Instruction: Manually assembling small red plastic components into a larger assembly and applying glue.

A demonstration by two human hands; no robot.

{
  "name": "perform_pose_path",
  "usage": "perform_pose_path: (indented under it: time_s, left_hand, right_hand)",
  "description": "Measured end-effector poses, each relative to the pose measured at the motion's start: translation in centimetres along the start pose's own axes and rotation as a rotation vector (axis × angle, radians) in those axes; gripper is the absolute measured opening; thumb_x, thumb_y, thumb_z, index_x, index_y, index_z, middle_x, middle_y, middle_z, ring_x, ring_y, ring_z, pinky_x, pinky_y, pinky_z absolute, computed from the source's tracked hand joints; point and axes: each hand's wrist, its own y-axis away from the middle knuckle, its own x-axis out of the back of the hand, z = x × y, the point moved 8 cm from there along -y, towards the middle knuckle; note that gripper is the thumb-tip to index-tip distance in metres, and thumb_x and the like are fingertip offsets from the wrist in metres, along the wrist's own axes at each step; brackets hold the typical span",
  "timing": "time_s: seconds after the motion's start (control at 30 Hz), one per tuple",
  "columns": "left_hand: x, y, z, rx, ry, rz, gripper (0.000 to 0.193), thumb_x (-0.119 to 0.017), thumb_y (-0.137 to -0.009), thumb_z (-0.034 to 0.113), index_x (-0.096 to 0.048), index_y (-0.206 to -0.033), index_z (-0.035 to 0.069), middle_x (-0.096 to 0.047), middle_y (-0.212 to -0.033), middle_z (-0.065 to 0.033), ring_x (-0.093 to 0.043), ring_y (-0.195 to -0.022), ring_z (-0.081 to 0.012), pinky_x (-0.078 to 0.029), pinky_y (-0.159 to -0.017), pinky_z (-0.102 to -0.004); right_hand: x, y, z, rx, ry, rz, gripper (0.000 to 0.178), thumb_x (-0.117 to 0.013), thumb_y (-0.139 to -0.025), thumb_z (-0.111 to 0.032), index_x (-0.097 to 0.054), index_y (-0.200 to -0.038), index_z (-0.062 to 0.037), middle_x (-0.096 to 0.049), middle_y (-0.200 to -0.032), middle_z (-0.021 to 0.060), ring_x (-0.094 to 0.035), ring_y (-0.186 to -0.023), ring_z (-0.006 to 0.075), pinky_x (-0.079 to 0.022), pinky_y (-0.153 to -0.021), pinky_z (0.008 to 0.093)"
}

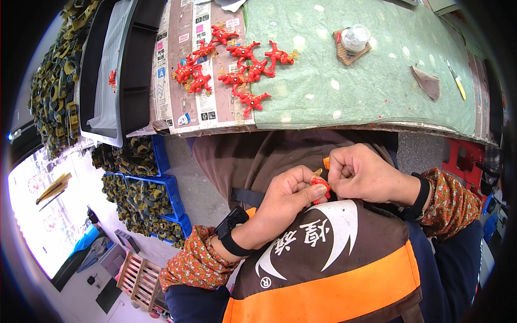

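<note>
From the head view, over the apron (pixel 379 237), the left hand (pixel 286 200) pinches a red figure (pixel 323 184), long axis pointing roughly toward the desk (pixel 371 89); just right of it, the right hand (pixel 367 175) bunches its fingers narrow, whether gripping anything I can't tell.

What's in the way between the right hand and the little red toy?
Nothing that I can see. The left hand holds the red toy, and the right hand is right beside it; whether they touch is unclear.
</note>
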Motion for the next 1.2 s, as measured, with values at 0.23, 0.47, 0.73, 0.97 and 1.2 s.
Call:
perform_pose_path:
  time_s: [0.23, 0.47, 0.73, 0.97, 1.2]
  left_hand:
    - [0.1, 0.0, 0.0, 0.005, -0.012, -0.002, 0.013, -0.068, -0.103, 0.018, -0.065, -0.11, 0.007, -0.073, -0.096, -0.0004, -0.061, -0.082, -0.002, -0.041, -0.068, -0.0172]
    - [-0.1, 0.6, 1.0, -0.001, 0.021, 0.009, 0.012, -0.067, -0.104, 0.018, -0.063, -0.11, 0.009, -0.074, -0.099, -0.0009, -0.063, -0.085, -0.0017, -0.042, -0.068, -0.0169]
    - [0.8, 0.7, 0.9, -0.001, 0.149, 0.077, 0.018, -0.069, -0.103, 0.017, -0.06, -0.116, 0.009, -0.076, -0.105, -0.0059, -0.056, -0.078, 0.0002, -0.041, -0.066, -0.0159]
    - [0.7, 0.8, 1.2, -0.069, 0.148, 0.079, 0.019, -0.069, -0.103, 0.017, -0.059, -0.118, 0.009, -0.076, -0.107, -0.0058, -0.057, -0.081, 0.0001, -0.041, -0.067, -0.0159]
    - [0.7, 0.8, 1.3, -0.125, 0.084, 0.102, 0.02, -0.069, -0.103, 0.016, -0.059, -0.119, 0.008, -0.076, -0.108, -0.0057, -0.059, -0.083, 0.0003, -0.039, -0.066, -0.0159]
  right_hand:
    - [0.1, 0.0, 0.0, -0.009, -0.001, -0.007, 0.007, -0.066, -0.084, -0.002, -0.06, -0.083, -0.0018, -0.063, -0.07, 0.003, -0.057, -0.054, 0.0068, -0.047, -0.043, 0.0253]
    - [0.1, 0.3, -1.7, 0.003, -0.043, -0.038, 0.007, -0.066, -0.088, -0.002, -0.059, -0.088, -0.0025, -0.062, -0.071, 0.0006, -0.056, -0.057, 0.0053, -0.048, -0.048, 0.0243]
    - [1.0, 0.5, -4.7, 0.215, 0.067, 0.081, 0.007, -0.065, -0.092, 0.0, -0.06, -0.096, -0.0002, -0.066, -0.08, 0.0029, -0.06, -0.07, 0.0074, -0.049, -0.063, 0.0263]
    - [0.9, 0.9, -6.5, 0.387, 0.279, 0.156, 0.008, -0.066, -0.09, -0.001, -0.06, -0.093, 0.001, -0.065, -0.076, 0.0104, -0.064, -0.069, 0.0155, -0.051, -0.063, 0.0324]
    - [0.6, 0.8, -6.6, 0.496, 0.428, 0.193, 0.009, -0.066, -0.089, -0.003, -0.059, -0.092, -0.0013, -0.064, -0.078, 0.0157, -0.065, -0.066, 0.0288, -0.05, -0.06, 0.0387]
